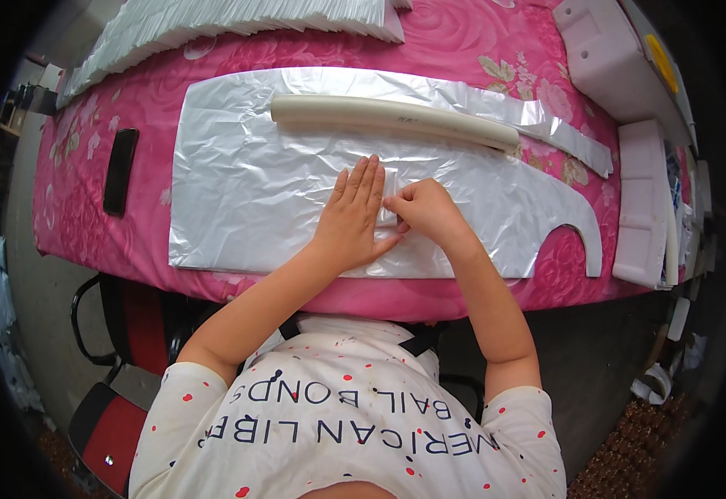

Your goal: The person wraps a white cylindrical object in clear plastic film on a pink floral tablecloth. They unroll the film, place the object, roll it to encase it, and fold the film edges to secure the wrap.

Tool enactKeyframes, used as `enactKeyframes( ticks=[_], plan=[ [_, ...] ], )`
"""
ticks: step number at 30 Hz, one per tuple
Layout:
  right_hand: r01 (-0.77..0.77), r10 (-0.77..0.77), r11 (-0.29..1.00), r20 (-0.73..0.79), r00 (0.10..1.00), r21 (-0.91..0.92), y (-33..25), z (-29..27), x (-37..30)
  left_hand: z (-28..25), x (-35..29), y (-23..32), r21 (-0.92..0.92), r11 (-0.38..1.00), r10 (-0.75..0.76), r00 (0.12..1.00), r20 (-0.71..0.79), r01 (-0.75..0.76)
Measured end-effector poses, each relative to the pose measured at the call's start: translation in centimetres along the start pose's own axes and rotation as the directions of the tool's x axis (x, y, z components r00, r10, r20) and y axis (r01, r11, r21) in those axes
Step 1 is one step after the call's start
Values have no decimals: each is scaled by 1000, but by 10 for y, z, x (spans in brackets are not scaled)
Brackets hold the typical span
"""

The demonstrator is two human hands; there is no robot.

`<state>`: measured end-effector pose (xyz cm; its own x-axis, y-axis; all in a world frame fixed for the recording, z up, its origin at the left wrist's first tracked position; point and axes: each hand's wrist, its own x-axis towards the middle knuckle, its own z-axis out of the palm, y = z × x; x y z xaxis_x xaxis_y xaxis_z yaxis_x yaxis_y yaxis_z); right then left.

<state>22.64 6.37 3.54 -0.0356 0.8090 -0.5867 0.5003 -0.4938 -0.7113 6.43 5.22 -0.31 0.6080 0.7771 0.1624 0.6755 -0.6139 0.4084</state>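
So a big flat white plastic bag [238, 191] is laid out across the pink flowery counter [72, 216], with a long pale tube [388, 118] set on it beyond the hands and a dark phone [119, 172] left off to its left. The left hand [345, 218] is pressed flat on the bag, fingers kept together and thumb stuck out, right beside a small shiny folded piece [391, 185]; the right hand [431, 209] is curled at that piece, thumb and index brought close, though whether it's actually pinched can't be told.
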Motion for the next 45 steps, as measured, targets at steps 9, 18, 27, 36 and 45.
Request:
enactKeyframes(
  ticks=[9, 18, 27, 36, 45],
  plan=[
    [57, -245, 825, -264, 933, -563, 2, 15, -32, 4, 0, -2, 36, 999, 11, 1000, 11, -12],
    [715, -832, 549, -208, 514, -433, -67, -34, -151, -32, -52, 0, 31, 973, 213, 941, 264, -229],
    [535, -990, 74, -125, -60, -842, -123, -65, -277, -52, -122, -11, 45, 958, 248, 899, 362, -282],
    [645, -994, 77, -109, -10, -760, -130, -74, -281, -61, -118, -6, -117, 976, 213, 921, 326, -184],
    [790, -794, 605, -145, 590, -96, -43, -10, -99, -85, -66, 28, -917, 399, -89, 995, -40, -2]
  ],
)
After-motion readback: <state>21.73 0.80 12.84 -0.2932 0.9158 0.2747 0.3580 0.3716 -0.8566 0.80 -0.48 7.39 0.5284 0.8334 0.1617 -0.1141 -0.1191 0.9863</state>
